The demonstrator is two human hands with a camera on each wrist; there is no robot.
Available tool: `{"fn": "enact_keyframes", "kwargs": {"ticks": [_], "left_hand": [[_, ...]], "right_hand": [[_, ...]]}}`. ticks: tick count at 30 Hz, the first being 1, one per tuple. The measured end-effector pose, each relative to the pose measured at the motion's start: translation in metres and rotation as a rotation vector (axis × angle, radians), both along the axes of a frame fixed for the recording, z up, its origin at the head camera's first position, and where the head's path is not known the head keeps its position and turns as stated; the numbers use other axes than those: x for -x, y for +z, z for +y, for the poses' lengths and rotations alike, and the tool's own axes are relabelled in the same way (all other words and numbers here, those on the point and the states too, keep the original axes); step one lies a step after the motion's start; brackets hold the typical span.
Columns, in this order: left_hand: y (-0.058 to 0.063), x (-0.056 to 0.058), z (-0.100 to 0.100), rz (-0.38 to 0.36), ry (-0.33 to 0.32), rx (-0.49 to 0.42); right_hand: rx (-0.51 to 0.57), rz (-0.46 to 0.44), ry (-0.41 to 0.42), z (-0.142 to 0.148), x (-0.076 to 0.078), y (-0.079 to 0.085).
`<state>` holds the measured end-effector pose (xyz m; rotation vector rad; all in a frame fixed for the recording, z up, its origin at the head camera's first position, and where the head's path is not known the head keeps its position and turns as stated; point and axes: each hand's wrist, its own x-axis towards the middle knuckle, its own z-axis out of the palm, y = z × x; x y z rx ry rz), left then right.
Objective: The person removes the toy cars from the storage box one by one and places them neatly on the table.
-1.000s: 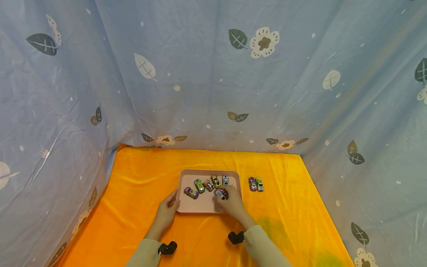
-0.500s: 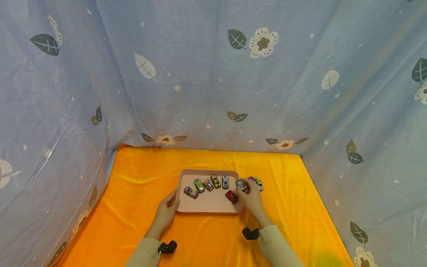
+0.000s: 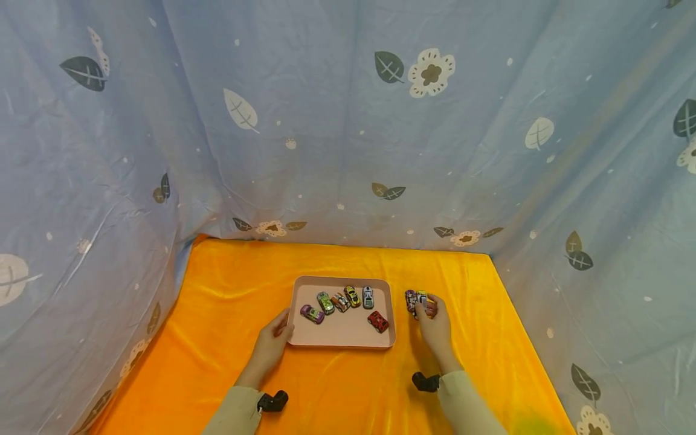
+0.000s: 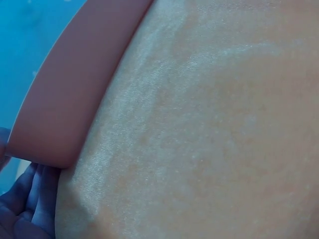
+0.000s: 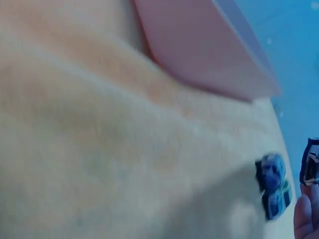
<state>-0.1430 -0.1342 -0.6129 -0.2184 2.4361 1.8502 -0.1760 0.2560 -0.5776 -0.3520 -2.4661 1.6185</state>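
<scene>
A pink rectangular tray (image 3: 342, 335) lies on the cloth, and my left hand (image 3: 272, 341) grips its left side, thumb at the rim and fingers below in the left wrist view. Several toy cars are in the tray, among them a purple-green one (image 3: 312, 313), a yellow one (image 3: 352, 296), a silver one (image 3: 368, 297) and a red one (image 3: 377, 321). Right of the tray, my right hand (image 3: 437, 329) pinches a toy car with a pale roof (image 5: 311, 164). It overlaps a yellow-green car (image 5: 277, 201) standing beside a purple car (image 3: 410, 301) on the cloth.
An orange-yellow cloth (image 3: 348, 399) covers the table. Blue curtains (image 3: 304, 121) with leaf and flower prints stand along the back and both sides. A black wrist camera (image 3: 426, 382) sits on the right wrist, another (image 3: 273, 401) on the left.
My right hand has lifted the pale-roofed car out of the tray and carried it right to the two cars on the cloth. The red car is uncovered. My left hand stays at the tray.
</scene>
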Motion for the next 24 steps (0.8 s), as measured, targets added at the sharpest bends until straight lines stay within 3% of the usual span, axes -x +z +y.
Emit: {"fn": "enact_keyframes", "kwargs": {"ticks": [8, 18, 24], "left_hand": [[-0.001, 0.000, -0.001, 0.001, 0.000, -0.005], [-0.002, 0.001, -0.003, 0.001, 0.000, -0.022], [-0.002, 0.001, -0.003, 0.007, -0.002, -0.041]], "right_hand": [[0.085, -0.077, -0.068, 0.034, 0.012, -0.010], [0.063, -0.125, -0.125, 0.050, 0.031, -0.021], [0.060, -0.225, -0.138, 0.054, 0.039, -0.026]]}}
